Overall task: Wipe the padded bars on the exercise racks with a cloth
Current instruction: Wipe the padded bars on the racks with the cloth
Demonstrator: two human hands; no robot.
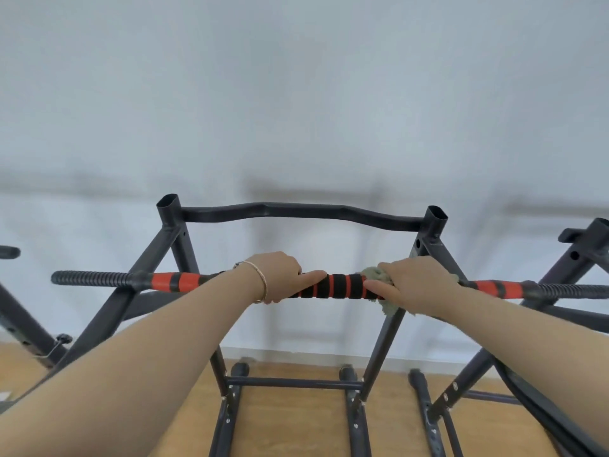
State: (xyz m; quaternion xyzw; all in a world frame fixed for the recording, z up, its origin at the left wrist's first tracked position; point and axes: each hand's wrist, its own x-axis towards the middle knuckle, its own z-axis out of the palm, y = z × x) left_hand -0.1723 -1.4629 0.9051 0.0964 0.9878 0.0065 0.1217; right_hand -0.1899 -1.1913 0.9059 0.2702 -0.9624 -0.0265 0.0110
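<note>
A horizontal padded bar (339, 286) with black and orange-red stripes crosses the middle of the view, carried by a black exercise rack (171, 225). My left hand (280, 275) grips the bar left of centre, thumb stretched along the padding, a thin bracelet on the wrist. My right hand (412, 285) holds a grey-green cloth (374, 275) wrapped around the bar just right of centre. Bits of cloth stick out above and below the fingers. The bar's ribbed black ends reach out past both uprights.
A bent black top bar (296, 211) joins the rack's two uprights behind the padded bar. A second rack (573, 258) stands close on the right, another frame (19, 321) at the left. Pale wall behind, wooden floor (290, 423) below with the rack's feet.
</note>
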